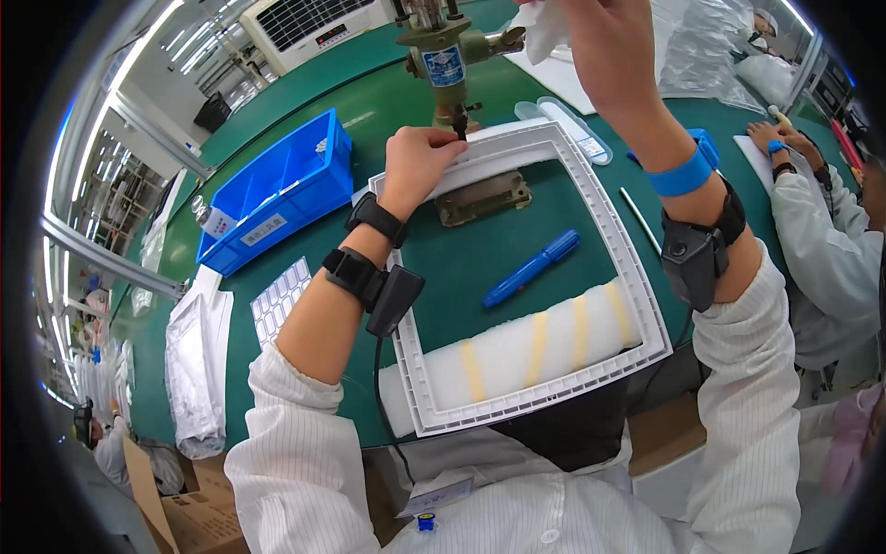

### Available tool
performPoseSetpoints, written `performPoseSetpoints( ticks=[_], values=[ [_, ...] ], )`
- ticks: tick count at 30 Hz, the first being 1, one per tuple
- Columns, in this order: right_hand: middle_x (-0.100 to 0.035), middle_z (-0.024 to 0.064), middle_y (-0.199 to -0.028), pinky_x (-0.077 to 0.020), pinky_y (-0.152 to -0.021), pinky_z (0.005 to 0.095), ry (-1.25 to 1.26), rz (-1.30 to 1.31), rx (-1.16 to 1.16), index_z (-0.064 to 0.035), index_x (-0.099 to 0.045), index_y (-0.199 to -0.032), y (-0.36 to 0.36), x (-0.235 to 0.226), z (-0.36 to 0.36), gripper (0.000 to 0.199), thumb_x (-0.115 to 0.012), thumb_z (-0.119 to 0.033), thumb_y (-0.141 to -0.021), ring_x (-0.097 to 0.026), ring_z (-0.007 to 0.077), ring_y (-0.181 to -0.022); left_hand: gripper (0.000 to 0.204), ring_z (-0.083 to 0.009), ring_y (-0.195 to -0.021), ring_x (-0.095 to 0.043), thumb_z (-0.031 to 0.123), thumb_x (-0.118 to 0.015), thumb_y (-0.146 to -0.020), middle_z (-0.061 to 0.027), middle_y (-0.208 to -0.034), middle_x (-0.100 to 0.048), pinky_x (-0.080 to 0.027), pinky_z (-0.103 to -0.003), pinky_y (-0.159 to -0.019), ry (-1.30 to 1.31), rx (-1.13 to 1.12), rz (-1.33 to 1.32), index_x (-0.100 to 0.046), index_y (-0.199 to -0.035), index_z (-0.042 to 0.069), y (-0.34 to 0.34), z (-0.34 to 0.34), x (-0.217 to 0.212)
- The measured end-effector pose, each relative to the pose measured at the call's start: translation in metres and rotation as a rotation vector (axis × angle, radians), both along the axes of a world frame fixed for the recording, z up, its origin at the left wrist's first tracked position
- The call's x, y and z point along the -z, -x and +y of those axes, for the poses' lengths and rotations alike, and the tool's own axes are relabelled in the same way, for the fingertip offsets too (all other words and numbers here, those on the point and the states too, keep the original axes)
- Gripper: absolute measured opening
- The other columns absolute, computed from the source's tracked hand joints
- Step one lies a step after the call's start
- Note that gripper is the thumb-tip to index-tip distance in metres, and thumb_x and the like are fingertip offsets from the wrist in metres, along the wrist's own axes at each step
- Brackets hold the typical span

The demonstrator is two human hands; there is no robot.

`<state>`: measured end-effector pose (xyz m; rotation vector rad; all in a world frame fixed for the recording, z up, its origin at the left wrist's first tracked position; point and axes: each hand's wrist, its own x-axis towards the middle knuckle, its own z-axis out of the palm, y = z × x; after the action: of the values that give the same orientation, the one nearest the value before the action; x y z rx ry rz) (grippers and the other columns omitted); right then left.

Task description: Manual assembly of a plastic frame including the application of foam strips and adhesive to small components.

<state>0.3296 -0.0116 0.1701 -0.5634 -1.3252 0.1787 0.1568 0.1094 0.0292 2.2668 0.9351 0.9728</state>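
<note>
A white plastic rectangular frame [646, 305] lies in front of me, its near side on a white foam roll [517, 355] with yellow bands. My left hand [420, 164] is closed at the frame's far left corner, thumb and finger pinched beside the tip of a green hand press [443, 69]. Whether a small part sits between those fingers is hidden. Raised at the top edge, my right hand [614, 60] is closed by white crumpled cloth-like material [546, 30] near the press's side arm; its fingers are partly cut off. The press's metal base [484, 197] shows inside the frame.
A blue marker [531, 268] lies within the frame's opening. To the left stand a divided blue bin [277, 194], a label sheet [281, 297] and a white bagged item [197, 369]. A white stick [640, 222] lies right of the frame. Another person [821, 231] works at far right.
</note>
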Motion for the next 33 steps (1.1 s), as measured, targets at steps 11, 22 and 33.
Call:
performPoseSetpoints(
  ticks=[11,22,33],
  values=[
    [-0.059,0.004,-0.084,-0.0487,-0.064,0.0225,-0.024,0.055,0.04,-0.0049,-0.05,-0.104,0.004,0.035,-0.008,0.019,-0.058,-0.001,-0.088,-0.059,0.0085,-0.075,0.026,-0.0253,-0.072,-0.071,0.02,-0.075,-0.076,-0.0177,-0.083,-0.073,-0.053,-0.031,-0.071,0.049,0.015,-0.004,-0.075,-0.093,0.0,0.003,0.0,-0.003],
    [-0.06,0.0038,-0.081,-0.0485,-0.063,0.0226,0.12,0.038,-0.054,-0.0046,-0.051,-0.105,0.003,0.011,-0.015,0.019,-0.059,-0.006,-0.088,-0.059,0.0084,-0.073,0.026,-0.0269,-0.07,-0.07,0.021,-0.073,-0.08,-0.0192,-0.082,-0.072,-0.053,-0.032,-0.069,0.026,0.041,-0.022,-0.074,-0.094,-0.001,0.003,-0.001,0.0],
    [-0.06,0.004,-0.082,-0.0481,-0.06,0.0225,0.032,0.017,-0.043,-0.0039,-0.052,-0.105,0.0,0.015,-0.007,0.019,-0.06,-0.007,-0.087,-0.059,0.0085,-0.072,0.025,-0.029,-0.068,-0.069,0.022,-0.072,-0.081,-0.019,-0.08,-0.071,-0.052,-0.032,-0.067,-0.025,0.021,-0.005,-0.074,-0.094,0.001,0.002,-0.002,0.0]
  ],
)
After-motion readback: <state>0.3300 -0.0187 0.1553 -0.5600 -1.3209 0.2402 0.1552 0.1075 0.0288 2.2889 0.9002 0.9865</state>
